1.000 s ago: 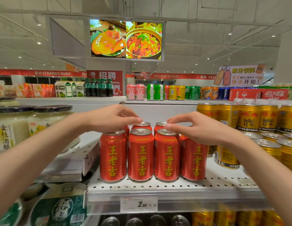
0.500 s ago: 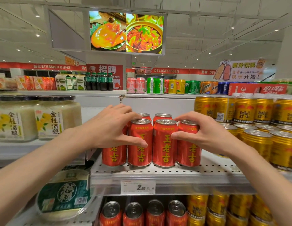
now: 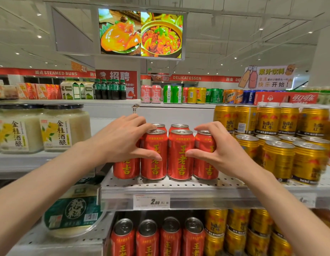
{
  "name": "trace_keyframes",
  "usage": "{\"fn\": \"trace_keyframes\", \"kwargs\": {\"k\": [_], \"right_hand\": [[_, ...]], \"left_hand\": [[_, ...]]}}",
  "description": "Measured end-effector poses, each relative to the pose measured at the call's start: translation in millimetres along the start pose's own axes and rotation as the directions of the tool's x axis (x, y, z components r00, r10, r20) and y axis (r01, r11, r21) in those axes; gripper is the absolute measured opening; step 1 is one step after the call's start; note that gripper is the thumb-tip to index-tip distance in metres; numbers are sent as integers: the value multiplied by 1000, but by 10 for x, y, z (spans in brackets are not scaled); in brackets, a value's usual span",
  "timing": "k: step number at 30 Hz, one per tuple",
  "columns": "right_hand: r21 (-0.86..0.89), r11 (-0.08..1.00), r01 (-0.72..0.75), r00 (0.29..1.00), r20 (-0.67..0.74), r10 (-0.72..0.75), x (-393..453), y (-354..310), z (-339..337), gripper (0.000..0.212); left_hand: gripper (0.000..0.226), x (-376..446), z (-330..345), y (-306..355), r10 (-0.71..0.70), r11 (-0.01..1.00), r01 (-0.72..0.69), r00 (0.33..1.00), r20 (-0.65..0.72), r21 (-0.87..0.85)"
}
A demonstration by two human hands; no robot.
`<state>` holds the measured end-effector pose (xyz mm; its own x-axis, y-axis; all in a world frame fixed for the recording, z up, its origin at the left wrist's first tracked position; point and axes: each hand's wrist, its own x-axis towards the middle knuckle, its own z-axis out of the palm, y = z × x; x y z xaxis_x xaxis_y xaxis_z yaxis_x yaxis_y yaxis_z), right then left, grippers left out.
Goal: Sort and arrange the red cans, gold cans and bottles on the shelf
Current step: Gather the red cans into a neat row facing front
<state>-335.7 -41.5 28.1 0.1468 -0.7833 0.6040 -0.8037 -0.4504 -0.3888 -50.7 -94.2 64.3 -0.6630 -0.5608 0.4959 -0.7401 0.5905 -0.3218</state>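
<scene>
Squaring up the front row of red cans (image 3: 180, 154) on the perforated shelf (image 3: 179, 184) — left hand (image 3: 121, 139) curled around the leftmost pair, right hand (image 3: 219, 150) clamping the rightmost. Gold cans (image 3: 278, 156) already grouping alongside, looking nearly sorted; bottles (image 3: 110, 89) sitting well behind.

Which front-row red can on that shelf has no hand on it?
The third red can from the left; the left hand and right hand cover the others.
</scene>
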Motion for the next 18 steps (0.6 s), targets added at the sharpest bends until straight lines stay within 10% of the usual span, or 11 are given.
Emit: {"fn": "trace_keyframes", "kwargs": {"k": [10, 18], "right_hand": [[94, 984, -153, 986, -58, 159, -290, -87, 37, 99], [332, 899, -285, 914, -190, 359, -1071, -218, 233, 62]], "left_hand": [[82, -172, -17, 128, 13, 1000, -15, 984, -178, -12], [41, -718, 132, 752, -231, 783, -61, 896, -380, -619]]}}
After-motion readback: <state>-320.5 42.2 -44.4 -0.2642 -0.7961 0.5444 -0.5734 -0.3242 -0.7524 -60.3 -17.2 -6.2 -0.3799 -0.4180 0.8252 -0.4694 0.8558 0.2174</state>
